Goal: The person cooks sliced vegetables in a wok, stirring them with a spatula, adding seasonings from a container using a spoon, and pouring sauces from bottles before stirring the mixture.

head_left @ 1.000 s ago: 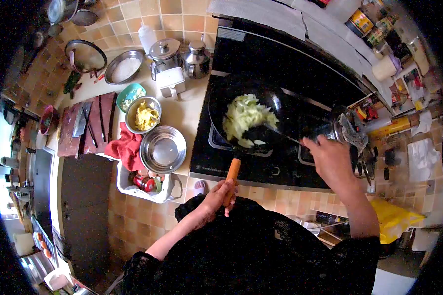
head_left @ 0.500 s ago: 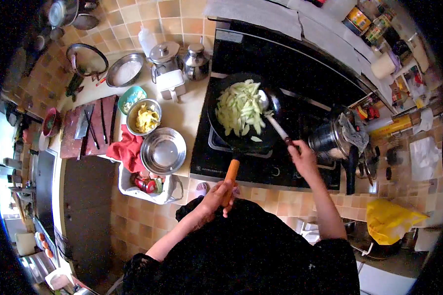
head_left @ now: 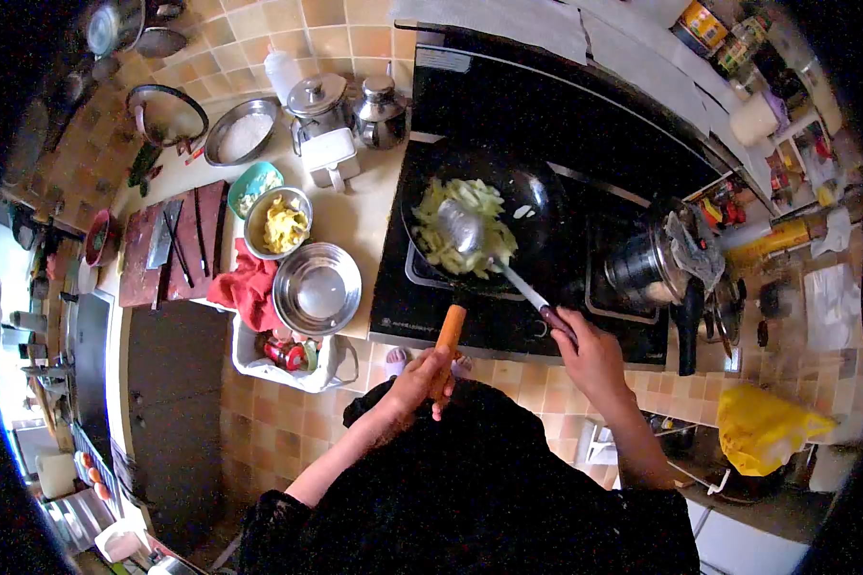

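A dark wok (head_left: 537,244) sits on the black gas stove, with pale green vegetable slices (head_left: 441,251) gathered in its left half. My left hand (head_left: 424,381) is wrapped round the wok's orange wooden handle (head_left: 453,328). In my right hand (head_left: 591,356) is the dark grip of a metal spatula (head_left: 524,286). Its broad silver head lies over the slices, inside the wok. A couple of slices (head_left: 523,211) stick to the wok's right wall, apart from the heap.
Left of the stove stand an empty steel bowl (head_left: 317,291), a bowl of yellow food (head_left: 280,226), a red cloth (head_left: 244,289) and a cutting board (head_left: 140,273) with a cleaver (head_left: 161,238). A pressure cooker (head_left: 640,271) stands at the right. Below the counter edge hangs a white bin (head_left: 259,368).
The spatula head has swung from the wok's right side leftward onto the slices. My right hand has come down closer to me. The slices have shifted left; my left hand keeps its hold.
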Motion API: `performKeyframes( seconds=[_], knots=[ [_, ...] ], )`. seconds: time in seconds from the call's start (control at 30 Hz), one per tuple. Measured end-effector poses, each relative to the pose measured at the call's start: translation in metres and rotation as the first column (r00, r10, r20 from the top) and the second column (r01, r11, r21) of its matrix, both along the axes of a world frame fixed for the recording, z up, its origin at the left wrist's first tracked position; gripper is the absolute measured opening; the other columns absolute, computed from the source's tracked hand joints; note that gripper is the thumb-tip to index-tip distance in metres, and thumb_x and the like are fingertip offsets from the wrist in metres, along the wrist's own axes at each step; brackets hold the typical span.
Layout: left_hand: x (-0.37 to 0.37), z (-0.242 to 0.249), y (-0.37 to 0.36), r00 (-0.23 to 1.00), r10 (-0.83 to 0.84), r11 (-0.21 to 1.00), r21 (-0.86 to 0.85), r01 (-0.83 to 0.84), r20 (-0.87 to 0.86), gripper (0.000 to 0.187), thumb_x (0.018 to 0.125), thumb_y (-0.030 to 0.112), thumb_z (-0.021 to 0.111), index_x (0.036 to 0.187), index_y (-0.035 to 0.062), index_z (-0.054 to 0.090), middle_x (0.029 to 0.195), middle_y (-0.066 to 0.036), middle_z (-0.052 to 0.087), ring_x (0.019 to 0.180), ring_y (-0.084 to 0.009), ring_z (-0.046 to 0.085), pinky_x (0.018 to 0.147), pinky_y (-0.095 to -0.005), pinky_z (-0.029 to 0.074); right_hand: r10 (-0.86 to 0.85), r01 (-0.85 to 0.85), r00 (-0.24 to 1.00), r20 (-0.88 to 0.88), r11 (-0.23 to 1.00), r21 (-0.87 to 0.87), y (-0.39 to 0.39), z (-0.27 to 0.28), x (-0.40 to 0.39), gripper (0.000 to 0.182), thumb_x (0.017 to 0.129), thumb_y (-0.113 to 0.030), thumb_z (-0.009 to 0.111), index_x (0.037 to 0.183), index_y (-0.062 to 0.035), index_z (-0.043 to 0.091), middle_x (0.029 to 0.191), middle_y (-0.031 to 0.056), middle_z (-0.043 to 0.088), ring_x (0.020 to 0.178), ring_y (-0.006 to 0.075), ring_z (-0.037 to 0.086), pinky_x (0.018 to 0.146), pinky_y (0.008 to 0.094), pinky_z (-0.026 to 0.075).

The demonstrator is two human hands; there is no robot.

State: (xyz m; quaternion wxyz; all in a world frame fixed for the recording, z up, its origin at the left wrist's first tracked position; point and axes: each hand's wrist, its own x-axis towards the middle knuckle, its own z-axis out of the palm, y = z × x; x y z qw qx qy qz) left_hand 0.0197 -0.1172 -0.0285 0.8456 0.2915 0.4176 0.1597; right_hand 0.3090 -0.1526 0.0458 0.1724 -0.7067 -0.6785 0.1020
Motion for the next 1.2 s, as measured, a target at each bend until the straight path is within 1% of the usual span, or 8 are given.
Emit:
performKeyframes(
  seconds=[0.13, 0.37, 0.53, 0.63, 0.77, 1.0, 1.13, 1.2],
  knots=[
    [0.000, -0.001, -0.001, 1.000, 0.010, 1.000, 0.005, -0.010, 0.007, 0.053, 0.103, 0.053, 0.040, 0.121, 0.0043, 0.046, 0.070, -0.005, 0.052, 0.044, -0.0153, 0.051, 0.037, -0.0283, 0.044, -0.076, 0.044, 0.989, 0.126, 0.969, 0.244, 0.015, -0.017, 0.009, 0.035, 0.093, -0.025, 0.067, 0.124, -0.0111, 0.061, 0.088, 0.0167, 0.072, 0.074, 0.0361, 0.070, 0.062, 0.0442, 0.055],
    [0.001, 0.000, -0.003, 0.998, 0.043, 0.999, 0.012, -0.044, 0.038, 0.052, 0.103, 0.052, 0.040, 0.119, 0.0031, 0.048, 0.069, -0.006, 0.054, 0.045, -0.0174, 0.054, 0.037, -0.0289, 0.045, -0.252, 0.220, 0.923, 0.292, 0.966, 0.136, 0.010, -0.014, 0.035, 0.034, 0.095, -0.026, 0.063, 0.126, -0.0128, 0.060, 0.089, 0.0179, 0.071, 0.073, 0.0356, 0.070, 0.062, 0.0465, 0.054],
    [0.000, -0.014, -0.005, 0.997, 0.045, 0.999, -0.004, -0.045, 0.064, 0.054, 0.103, 0.054, 0.040, 0.118, 0.0025, 0.048, 0.072, -0.007, 0.057, 0.053, -0.0180, 0.058, 0.047, -0.0296, 0.050, -0.250, 0.255, 0.923, -0.294, 0.967, -0.022, -0.017, -0.007, 0.018, 0.034, 0.093, -0.025, 0.068, 0.121, -0.0065, 0.062, 0.096, 0.0183, 0.071, 0.082, 0.0362, 0.071, 0.071, 0.0396, 0.055],
    [-0.001, -0.012, -0.004, 0.999, 0.017, 1.000, -0.003, -0.017, 0.029, 0.056, 0.103, 0.055, 0.041, 0.121, 0.0019, 0.048, 0.073, -0.007, 0.057, 0.058, -0.0171, 0.060, 0.054, -0.0299, 0.052, -0.220, 0.206, 0.922, -0.317, 0.976, -0.078, -0.029, 0.012, -0.004, 0.035, 0.091, -0.023, 0.070, 0.122, -0.0068, 0.062, 0.097, 0.0177, 0.071, 0.083, 0.0332, 0.071, 0.071, 0.0400, 0.055],
    [-0.001, -0.009, -0.001, 0.999, -0.008, 1.000, 0.023, 0.007, 0.037, 0.061, 0.102, 0.056, 0.042, 0.129, 0.0013, 0.047, 0.072, -0.006, 0.057, 0.060, -0.0158, 0.059, 0.056, -0.0293, 0.052, -0.129, 0.130, 0.991, -0.028, 0.991, 0.025, -0.019, -0.022, -0.001, 0.036, 0.091, -0.023, 0.069, 0.125, -0.0119, 0.062, 0.091, 0.0177, 0.071, 0.075, 0.0361, 0.070, 0.064, 0.0450, 0.055],
    [-0.002, -0.007, 0.000, 1.000, -0.010, 1.000, -0.011, 0.010, 0.012, 0.050, 0.104, 0.048, 0.042, 0.131, 0.0061, 0.050, 0.077, -0.007, 0.056, 0.063, -0.0178, 0.059, 0.057, -0.0326, 0.052, -0.309, 0.229, 0.932, 0.189, 0.906, 0.355, 0.040, -0.034, 0.028, 0.034, 0.092, -0.027, 0.068, 0.124, -0.0148, 0.064, 0.084, 0.0173, 0.072, 0.071, 0.0360, 0.070, 0.062, 0.0450, 0.055],
    [-0.003, -0.013, -0.003, 1.000, 0.007, 1.000, -0.010, -0.007, 0.023, 0.049, 0.104, 0.047, 0.043, 0.131, 0.0065, 0.049, 0.078, -0.007, 0.058, 0.065, -0.0184, 0.060, 0.057, -0.0331, 0.052, -0.255, 0.275, 0.945, -0.203, 0.958, 0.077, 0.043, -0.053, 0.037, 0.034, 0.092, -0.025, 0.068, 0.123, -0.0091, 0.064, 0.089, 0.0169, 0.073, 0.075, 0.0353, 0.071, 0.066, 0.0423, 0.055],
    [-0.005, -0.015, -0.003, 0.999, 0.020, 1.000, -0.006, -0.020, 0.028, 0.050, 0.103, 0.049, 0.045, 0.128, 0.0059, 0.049, 0.081, -0.007, 0.058, 0.068, -0.0174, 0.060, 0.059, -0.0326, 0.052, -0.180, 0.213, 0.938, -0.296, 0.974, 0.082, 0.028, -0.053, 0.031, 0.035, 0.092, -0.024, 0.068, 0.122, -0.0077, 0.063, 0.092, 0.0159, 0.073, 0.078, 0.0321, 0.072, 0.066, 0.0407, 0.055]
  ],
)
